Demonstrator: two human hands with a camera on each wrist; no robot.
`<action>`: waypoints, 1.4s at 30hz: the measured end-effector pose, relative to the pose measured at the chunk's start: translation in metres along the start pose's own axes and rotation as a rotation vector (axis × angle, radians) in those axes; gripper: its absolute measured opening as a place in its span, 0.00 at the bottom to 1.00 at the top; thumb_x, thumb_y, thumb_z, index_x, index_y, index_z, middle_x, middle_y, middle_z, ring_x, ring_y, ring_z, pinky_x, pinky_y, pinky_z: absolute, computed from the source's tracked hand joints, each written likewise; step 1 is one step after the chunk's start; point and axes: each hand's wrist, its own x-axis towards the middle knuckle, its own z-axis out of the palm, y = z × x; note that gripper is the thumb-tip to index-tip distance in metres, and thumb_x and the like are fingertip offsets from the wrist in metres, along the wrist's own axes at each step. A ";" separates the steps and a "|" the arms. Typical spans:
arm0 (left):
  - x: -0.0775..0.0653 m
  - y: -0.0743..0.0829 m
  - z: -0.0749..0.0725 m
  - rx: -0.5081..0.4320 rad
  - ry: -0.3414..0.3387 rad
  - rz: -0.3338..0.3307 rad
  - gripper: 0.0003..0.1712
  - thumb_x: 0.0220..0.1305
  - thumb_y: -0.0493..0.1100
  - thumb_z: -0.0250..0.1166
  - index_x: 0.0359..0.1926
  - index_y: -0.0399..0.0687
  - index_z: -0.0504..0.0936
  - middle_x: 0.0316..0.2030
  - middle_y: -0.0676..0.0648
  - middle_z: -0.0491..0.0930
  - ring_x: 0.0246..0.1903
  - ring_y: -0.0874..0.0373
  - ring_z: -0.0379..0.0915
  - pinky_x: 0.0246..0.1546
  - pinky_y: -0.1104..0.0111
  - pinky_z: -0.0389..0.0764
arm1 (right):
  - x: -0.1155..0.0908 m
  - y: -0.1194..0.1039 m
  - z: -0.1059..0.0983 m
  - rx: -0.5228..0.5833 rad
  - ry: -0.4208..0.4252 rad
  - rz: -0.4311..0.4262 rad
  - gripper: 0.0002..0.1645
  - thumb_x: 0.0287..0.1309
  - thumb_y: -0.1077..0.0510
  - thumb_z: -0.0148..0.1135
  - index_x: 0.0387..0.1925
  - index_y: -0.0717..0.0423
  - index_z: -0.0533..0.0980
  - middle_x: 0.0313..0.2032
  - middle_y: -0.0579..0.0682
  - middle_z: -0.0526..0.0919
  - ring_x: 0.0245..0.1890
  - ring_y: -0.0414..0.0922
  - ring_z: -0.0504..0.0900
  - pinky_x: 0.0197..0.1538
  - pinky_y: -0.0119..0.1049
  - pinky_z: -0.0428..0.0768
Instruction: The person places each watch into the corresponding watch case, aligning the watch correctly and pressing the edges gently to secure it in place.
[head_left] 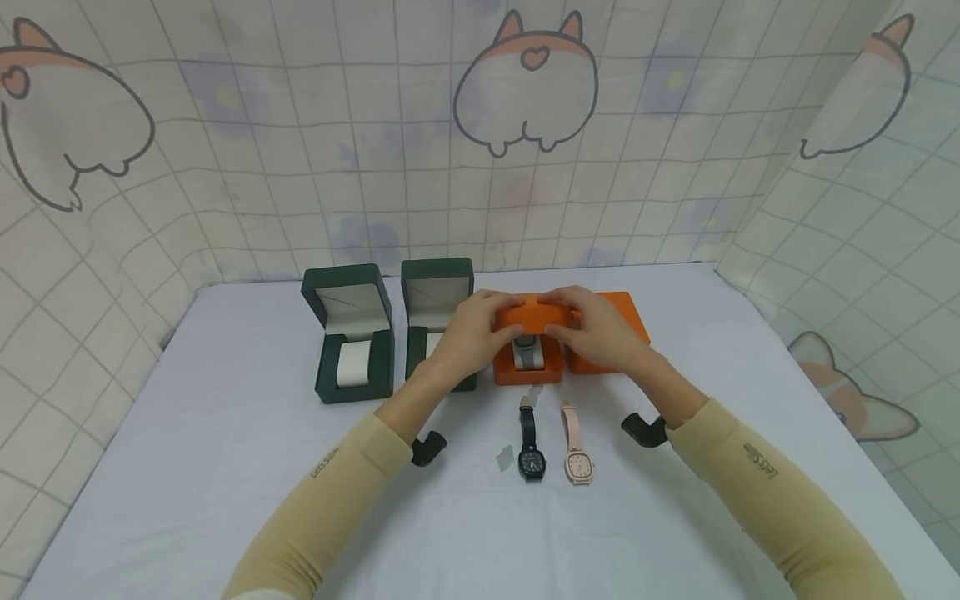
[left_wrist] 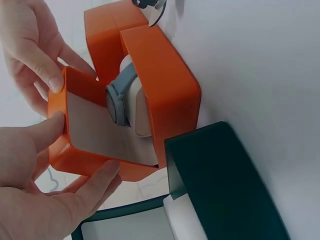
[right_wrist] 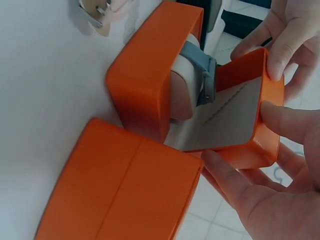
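Both hands hold the lid (head_left: 534,317) of an orange watch box (head_left: 528,377), which is partly open. My left hand (head_left: 472,332) grips the lid's left side, thumb at its front edge and fingers along the side. On the opposite side, my right hand (head_left: 600,329) grips it the same way. A grey-blue watch (left_wrist: 118,95) is wrapped round a pale cushion (right_wrist: 184,92) inside the box. The lid's lining (right_wrist: 227,122) is whitish. In front of the box lie a black watch (head_left: 532,462) and a pink watch (head_left: 578,465), straps stretched away from me.
A shut orange box (head_left: 625,312) stands just right of the held one. To the left are two open dark green watch boxes, one farther left (head_left: 327,388) and one closer (head_left: 437,267), with white cushions. A patterned cloth (head_left: 420,192) hangs behind the white table (head_left: 225,467).
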 end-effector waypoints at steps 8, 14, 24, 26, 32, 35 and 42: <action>-0.005 -0.001 0.004 -0.025 0.025 0.026 0.26 0.71 0.45 0.69 0.67 0.48 0.78 0.66 0.40 0.72 0.61 0.46 0.72 0.62 0.57 0.76 | -0.005 0.004 0.006 -0.012 0.052 -0.051 0.26 0.67 0.61 0.68 0.65 0.58 0.75 0.64 0.57 0.76 0.63 0.57 0.74 0.67 0.56 0.71; -0.009 -0.004 0.007 -0.030 0.048 0.056 0.25 0.70 0.43 0.69 0.66 0.46 0.80 0.66 0.40 0.72 0.63 0.46 0.71 0.64 0.57 0.74 | -0.008 0.006 0.012 -0.028 0.088 -0.086 0.26 0.66 0.62 0.69 0.64 0.60 0.76 0.65 0.60 0.75 0.65 0.59 0.73 0.68 0.57 0.70; -0.015 -0.004 0.016 0.009 0.075 0.044 0.24 0.69 0.41 0.70 0.64 0.46 0.81 0.66 0.36 0.71 0.64 0.42 0.70 0.66 0.55 0.72 | -0.013 0.002 0.023 -0.071 0.118 -0.099 0.26 0.63 0.65 0.71 0.62 0.62 0.77 0.62 0.62 0.76 0.62 0.61 0.75 0.67 0.57 0.71; -0.017 -0.003 0.017 0.020 0.076 0.047 0.24 0.68 0.40 0.71 0.63 0.45 0.82 0.66 0.35 0.70 0.65 0.41 0.69 0.67 0.54 0.71 | -0.015 0.003 0.025 -0.076 0.121 -0.101 0.26 0.62 0.66 0.72 0.61 0.63 0.77 0.61 0.62 0.76 0.61 0.61 0.75 0.66 0.57 0.72; -0.023 -0.005 0.022 0.046 0.073 0.044 0.22 0.66 0.37 0.72 0.61 0.46 0.83 0.67 0.34 0.69 0.66 0.39 0.67 0.68 0.51 0.68 | -0.017 0.006 0.039 -0.098 0.125 -0.104 0.25 0.59 0.68 0.73 0.57 0.63 0.77 0.60 0.62 0.75 0.59 0.60 0.76 0.65 0.54 0.75; -0.026 -0.007 0.025 0.066 0.067 0.047 0.21 0.66 0.36 0.72 0.60 0.45 0.84 0.67 0.34 0.69 0.67 0.39 0.66 0.69 0.51 0.67 | -0.019 0.006 0.045 -0.110 0.116 -0.081 0.24 0.60 0.70 0.72 0.57 0.63 0.77 0.61 0.61 0.74 0.59 0.60 0.76 0.65 0.53 0.75; -0.028 -0.011 0.027 0.097 0.066 0.074 0.20 0.65 0.36 0.73 0.57 0.44 0.85 0.66 0.34 0.70 0.67 0.39 0.66 0.70 0.50 0.65 | -0.023 0.004 0.049 -0.131 0.115 -0.063 0.23 0.60 0.71 0.70 0.57 0.62 0.76 0.62 0.61 0.71 0.60 0.60 0.75 0.66 0.53 0.73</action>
